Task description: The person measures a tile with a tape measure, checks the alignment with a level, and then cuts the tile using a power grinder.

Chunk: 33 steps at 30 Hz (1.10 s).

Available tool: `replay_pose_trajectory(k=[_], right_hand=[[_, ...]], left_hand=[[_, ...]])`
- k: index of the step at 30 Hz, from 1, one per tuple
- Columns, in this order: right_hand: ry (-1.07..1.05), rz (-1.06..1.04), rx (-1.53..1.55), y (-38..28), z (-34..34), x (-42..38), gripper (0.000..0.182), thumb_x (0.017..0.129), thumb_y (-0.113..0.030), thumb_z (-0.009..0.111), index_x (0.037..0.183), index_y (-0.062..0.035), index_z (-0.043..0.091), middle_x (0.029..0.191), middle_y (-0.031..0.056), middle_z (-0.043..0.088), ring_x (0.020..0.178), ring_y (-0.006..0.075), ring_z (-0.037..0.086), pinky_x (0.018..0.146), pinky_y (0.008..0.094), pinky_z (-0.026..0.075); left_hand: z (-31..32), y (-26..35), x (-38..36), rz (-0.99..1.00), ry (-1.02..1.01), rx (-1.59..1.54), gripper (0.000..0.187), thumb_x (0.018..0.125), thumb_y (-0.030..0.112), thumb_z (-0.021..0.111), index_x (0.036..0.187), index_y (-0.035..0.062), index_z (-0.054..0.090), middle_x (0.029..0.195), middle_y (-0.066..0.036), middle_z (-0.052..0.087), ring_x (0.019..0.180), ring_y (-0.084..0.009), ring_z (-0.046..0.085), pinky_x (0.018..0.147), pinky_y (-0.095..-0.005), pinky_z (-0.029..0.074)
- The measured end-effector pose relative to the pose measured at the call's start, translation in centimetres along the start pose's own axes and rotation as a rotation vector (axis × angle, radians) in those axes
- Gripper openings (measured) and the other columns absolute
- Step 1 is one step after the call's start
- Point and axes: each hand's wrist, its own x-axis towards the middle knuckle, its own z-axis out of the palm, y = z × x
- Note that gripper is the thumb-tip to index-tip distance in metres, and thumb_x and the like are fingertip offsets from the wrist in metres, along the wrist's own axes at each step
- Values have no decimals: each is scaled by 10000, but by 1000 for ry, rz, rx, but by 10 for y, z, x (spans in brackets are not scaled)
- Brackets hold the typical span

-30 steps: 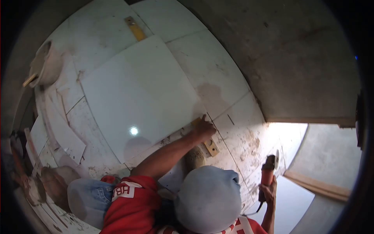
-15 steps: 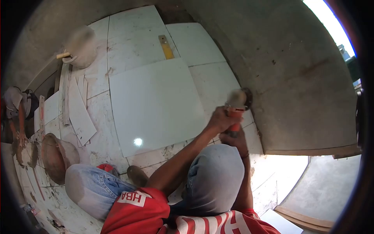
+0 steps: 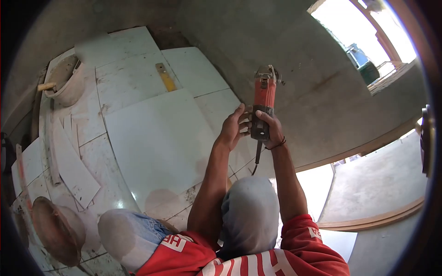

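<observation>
My right hand (image 3: 270,129) is closed round the dark rear body of a red and black angle grinder (image 3: 264,96), thumb across its top. The grinder points away from me in front of the grey wall, its head and disc at the far end and its cord (image 3: 257,158) hanging from the rear. Beside the grinder's left side, my left hand (image 3: 234,125) is open, fingers apart and fingertips close to the black casing. Below the hands is my raised knee (image 3: 251,207). A large glossy white tile (image 3: 154,133) lies on the floor to the left of my hands.
A yellow-marked straight tool (image 3: 165,78) lies on the tiles beyond. At the left stand a bucket with a wooden-handled tool (image 3: 69,87) and a dirty basin (image 3: 57,230), with white tile strips (image 3: 73,168) between. The grey wall (image 3: 294,106) rises at right, below a bright window opening (image 3: 354,32).
The grinder has come up from low by the wall's foot, moving forward and left in view. My left hand has let go of its body. The camera view has turned right.
</observation>
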Motion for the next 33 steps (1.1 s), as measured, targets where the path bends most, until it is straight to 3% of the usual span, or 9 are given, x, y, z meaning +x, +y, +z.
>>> replay_pose_trajectory(k=[1,4,5,8,9,12,22,27,33], right_hand=[[2,-14,-16,-4,6,-2,437,897,-174,768,1259,33,637,996,109,744,807,187,743,717,322,615],[-116,-34,37,5,18,-16,419,909,-181,760,1246,39,642,1002,118,740,803,197,743,719,328,617],[-124,-19,-16,14,17,-15,396,908,-169,756,1228,37,647,986,121,739,796,199,743,719,329,616],[-134,46,-118,40,22,-22,349,894,-141,762,1179,29,655,950,119,737,775,197,739,703,329,610],[-127,93,-165,49,25,-23,327,881,-126,772,1148,24,658,928,114,736,761,192,736,686,329,606],[-135,168,-201,74,38,-14,303,854,-105,795,1097,10,656,913,102,736,738,182,729,650,324,597],[-227,111,-335,151,47,35,401,755,-104,837,1094,21,664,872,74,725,695,162,712,658,317,600],[-254,161,-353,174,49,59,609,679,-148,859,1211,15,613,957,82,732,812,181,725,758,348,606],[-235,98,-310,202,38,81,616,650,-155,870,1184,19,620,953,100,737,839,206,737,792,362,612]], left_hand=[[9,15,-8,26,9,-30,690,1077,703,478,1348,96,661,1083,-21,661,967,-142,580,777,-350,501],[1,25,3,10,-104,110,712,1091,677,481,1415,60,625,1234,-68,691,1031,-168,654,812,-281,535],[-4,24,13,-52,-96,128,742,1075,687,518,1413,34,619,1202,-93,706,980,-164,682,817,-272,551],[-15,9,6,47,9,55,767,1051,710,546,1368,17,631,1136,-88,714,933,-150,695,814,-303,572],[-29,7,-2,62,-53,10,803,1026,725,580,1358,-4,629,1140,-96,715,994,-163,702,867,-354,587],[-72,-21,5,110,-81,15,809,1020,722,593,1360,-11,622,1140,-99,721,983,-172,708,865,-359,593],[-141,-53,4,155,198,-139,779,1052,734,496,1365,29,606,1111,-136,735,968,-218,754,866,-374,643],[-151,-44,6,172,331,-72,838,983,809,546,1293,37,650,1092,-134,747,941,-223,756,855,-383,640],[-170,-59,24,109,439,-39,791,1007,787,527,1282,57,651,1038,-129,759,939,-234,758,858,-393,637]])
